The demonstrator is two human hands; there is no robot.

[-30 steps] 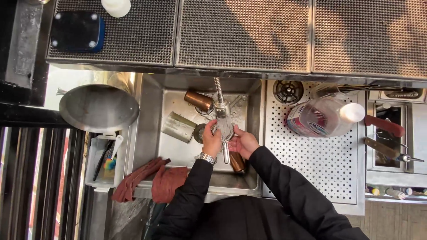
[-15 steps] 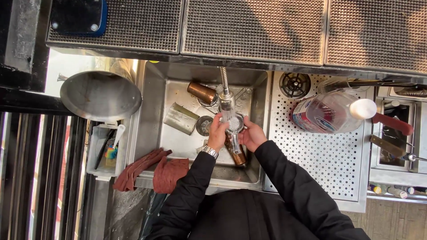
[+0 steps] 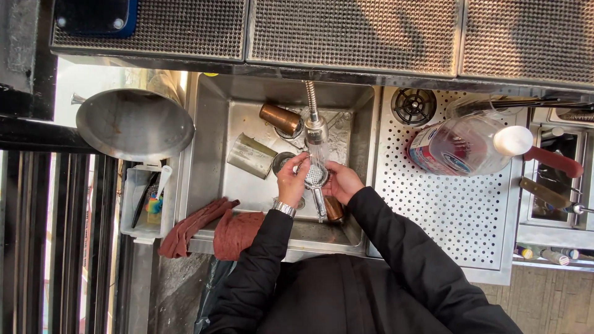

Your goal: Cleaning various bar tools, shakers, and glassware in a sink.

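Steel strainer point(image 3: 315, 175) between both hands, under faucet point(image 3: 314, 124).

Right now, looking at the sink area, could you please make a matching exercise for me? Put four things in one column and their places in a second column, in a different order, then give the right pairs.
Things:
1. strainer
2. red cloth
3. clear plastic bottle
4. copper cup

Places:
A. lying on the perforated drainboard
B. lying at the back of the sink
C. draped over the sink's front left edge
D. held between the left hand and right hand under the faucet

Pairs: 1-D, 2-C, 3-A, 4-B
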